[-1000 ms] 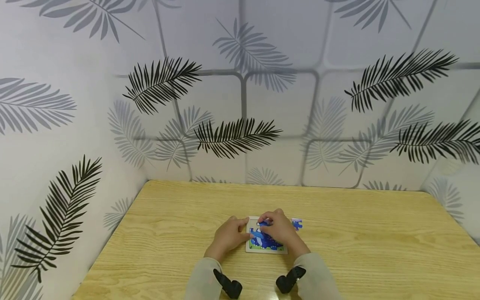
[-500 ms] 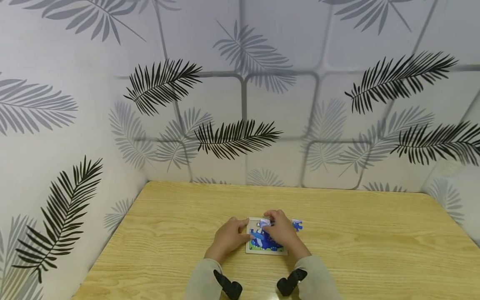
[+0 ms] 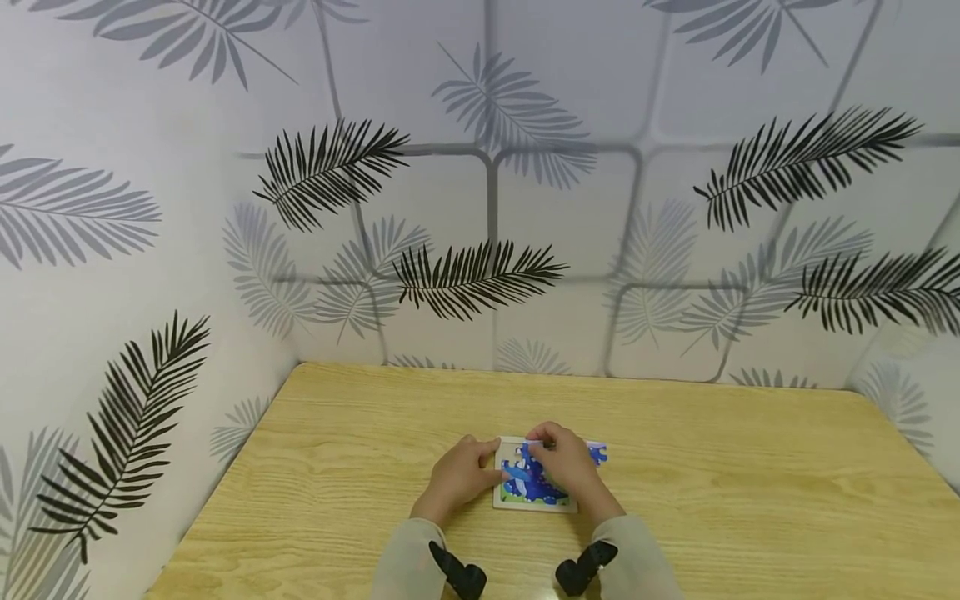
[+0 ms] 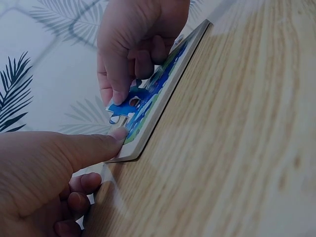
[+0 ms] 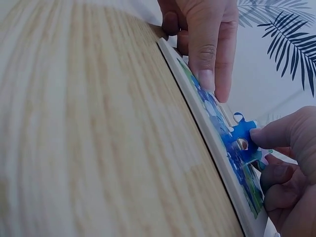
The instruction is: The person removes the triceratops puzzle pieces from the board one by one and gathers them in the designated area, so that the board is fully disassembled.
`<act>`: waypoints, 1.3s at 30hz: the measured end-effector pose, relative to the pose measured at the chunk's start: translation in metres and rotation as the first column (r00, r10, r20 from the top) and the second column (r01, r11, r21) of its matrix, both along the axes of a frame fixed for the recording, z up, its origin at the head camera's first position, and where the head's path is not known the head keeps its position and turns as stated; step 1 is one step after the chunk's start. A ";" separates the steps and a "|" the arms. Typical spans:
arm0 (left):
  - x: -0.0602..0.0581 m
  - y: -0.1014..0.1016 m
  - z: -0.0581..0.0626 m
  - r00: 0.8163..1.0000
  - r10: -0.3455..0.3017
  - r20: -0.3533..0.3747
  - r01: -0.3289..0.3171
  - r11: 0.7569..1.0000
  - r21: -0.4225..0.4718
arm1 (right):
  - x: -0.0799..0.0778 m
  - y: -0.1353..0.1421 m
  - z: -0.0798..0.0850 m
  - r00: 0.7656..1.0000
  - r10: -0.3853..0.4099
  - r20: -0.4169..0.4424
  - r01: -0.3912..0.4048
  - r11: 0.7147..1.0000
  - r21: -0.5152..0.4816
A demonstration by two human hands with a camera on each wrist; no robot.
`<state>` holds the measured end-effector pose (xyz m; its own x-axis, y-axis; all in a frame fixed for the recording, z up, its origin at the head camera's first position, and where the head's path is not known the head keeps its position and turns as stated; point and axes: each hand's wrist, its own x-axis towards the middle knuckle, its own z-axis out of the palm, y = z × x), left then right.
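Observation:
A jigsaw puzzle tray (image 3: 534, 507) with a pale frame lies on the table, with a blue dinosaur picture partly filled in. My left hand (image 3: 460, 471) holds its left side, thumb pressing the frame (image 4: 136, 149) near a corner. Above the upper part of the tray, my right hand (image 3: 568, 463) pinches a blue puzzle piece (image 5: 243, 132) between thumb and finger. That piece is tilted and raised from the picture in the wrist views. Another puzzle piece (image 3: 597, 452), blue and pale, lies just right of the tray, partly hidden by the right hand.
The wooden table (image 3: 337, 433) extends around the tray on all sides. A wall (image 3: 555, 208) with a leaf pattern stands behind it. Black wrist cameras (image 3: 459, 573) are strapped over pale sleeves (image 3: 411, 560).
My right hand has shifted slightly right, turning the pinched piece: it looked pale half a second ago and shows blue now. The left hand keeps its place on the tray.

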<state>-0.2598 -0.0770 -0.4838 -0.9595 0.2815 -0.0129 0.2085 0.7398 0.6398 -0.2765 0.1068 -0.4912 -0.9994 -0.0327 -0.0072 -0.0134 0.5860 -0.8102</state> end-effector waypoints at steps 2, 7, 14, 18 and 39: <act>0.000 0.000 0.000 1.000 0.000 0.002 0.000 1.000 0.002 | 0.000 0.001 0.000 1.000 -0.005 0.002 0.005 1.000 -0.014; 0.001 0.002 0.001 1.000 0.007 0.006 -0.007 1.000 0.001 | -0.001 0.004 0.000 1.000 -0.026 -0.015 0.025 0.998 -0.059; 0.001 0.003 0.000 1.000 0.017 0.018 -0.017 1.000 0.000 | -0.002 0.012 0.008 0.997 -0.061 -0.047 0.057 0.995 -0.079; 0.001 0.003 -0.001 0.999 0.027 0.027 -0.027 1.000 0.001 | -0.001 0.023 0.013 0.996 -0.083 -0.037 0.079 0.993 -0.084; 0.002 0.002 0.001 0.999 0.039 0.022 -0.040 0.999 0.011 | 0.005 0.115 0.012 0.993 -0.096 -0.072 0.098 0.995 0.018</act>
<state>-0.2581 -0.0747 -0.4832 -0.9694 0.2437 -0.0304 0.1655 0.7397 0.6523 -0.2718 0.2214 -0.4793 -0.9959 0.0638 0.0645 -0.0129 0.6043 -0.7967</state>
